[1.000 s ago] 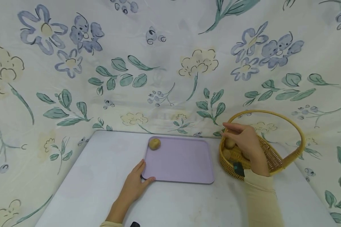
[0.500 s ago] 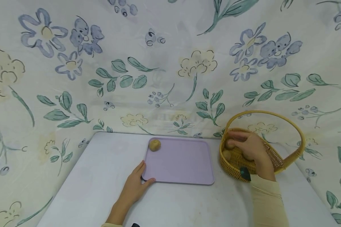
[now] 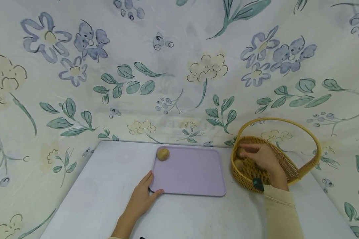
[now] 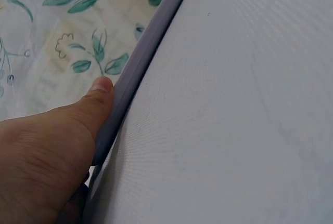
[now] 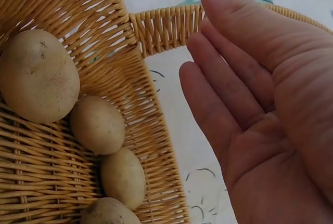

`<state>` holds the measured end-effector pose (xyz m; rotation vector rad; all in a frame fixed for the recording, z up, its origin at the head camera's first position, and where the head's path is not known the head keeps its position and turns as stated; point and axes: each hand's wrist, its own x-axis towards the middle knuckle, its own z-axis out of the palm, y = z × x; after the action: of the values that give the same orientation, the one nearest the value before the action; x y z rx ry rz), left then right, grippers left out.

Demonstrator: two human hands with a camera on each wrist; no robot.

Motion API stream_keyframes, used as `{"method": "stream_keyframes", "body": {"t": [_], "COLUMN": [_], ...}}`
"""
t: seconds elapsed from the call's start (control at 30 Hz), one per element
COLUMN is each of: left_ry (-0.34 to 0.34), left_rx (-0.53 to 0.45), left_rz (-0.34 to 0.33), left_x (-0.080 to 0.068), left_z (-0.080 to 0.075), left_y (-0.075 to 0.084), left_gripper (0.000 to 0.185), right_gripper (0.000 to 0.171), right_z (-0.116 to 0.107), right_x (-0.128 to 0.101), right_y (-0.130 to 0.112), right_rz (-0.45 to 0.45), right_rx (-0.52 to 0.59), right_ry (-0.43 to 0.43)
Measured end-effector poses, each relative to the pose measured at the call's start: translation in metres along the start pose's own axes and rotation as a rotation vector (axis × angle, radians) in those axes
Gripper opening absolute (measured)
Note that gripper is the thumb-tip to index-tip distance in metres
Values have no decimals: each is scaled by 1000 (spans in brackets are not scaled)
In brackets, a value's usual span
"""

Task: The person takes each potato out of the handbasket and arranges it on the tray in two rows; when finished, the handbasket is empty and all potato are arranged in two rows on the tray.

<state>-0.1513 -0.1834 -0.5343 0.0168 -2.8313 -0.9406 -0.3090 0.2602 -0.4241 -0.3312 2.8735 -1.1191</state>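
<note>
Right hand (image 3: 261,159) inside the wicker basket (image 3: 287,166) at the right of the bench (image 3: 107,186), fingers straight and together, palm bare, nothing gripped. Seen from the right wrist as an open palm (image 5: 260,115) beside four potatoes (image 5: 98,125) lying in a row along the basket wall, close to them but not touching. From the head view only two of those potatoes partly visible past the fingers, the rest covered by the hand. Basket floor beyond the hand hidden too. A small dark device at the wrist, too small to make out.

Left hand (image 3: 143,196) at the near left corner of the lilac tray (image 3: 191,176), thumb laid along the left rim, fingers curled about the corner. From the left wrist, thumb (image 4: 99,99) pressed against the tray's raised edge (image 4: 140,63); other fingers out of sight beneath the rim, so impossible to tell how far under they reach. Most of that view filled by pale surface with no detail.

One more potato (image 3: 163,154) resting in the far left corner of the tray, well apart from both hands. Tray just left of the basket, not touching it. Forearms cut off at the bottom edge. Flowered cloth (image 3: 179,66) behind and around the bench.
</note>
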Motion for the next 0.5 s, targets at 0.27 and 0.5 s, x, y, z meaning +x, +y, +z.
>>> {"method": "stream_keyframes", "body": {"t": [0.27,0.5], "left_ry": [-9,-10], "left_rx": [-4,0], "left_rz": [-10,-10], "left_x": [0,1], "left_z": [1,0], "left_y": [0,1], "left_gripper": [89,89], "right_gripper": [58,47], "right_z": [1,3], "right_x": [3,5], "right_y": [6,14], "right_rz": [-7,-48], "right_rx": [13,-28], "right_ry": [-11,-41]}}
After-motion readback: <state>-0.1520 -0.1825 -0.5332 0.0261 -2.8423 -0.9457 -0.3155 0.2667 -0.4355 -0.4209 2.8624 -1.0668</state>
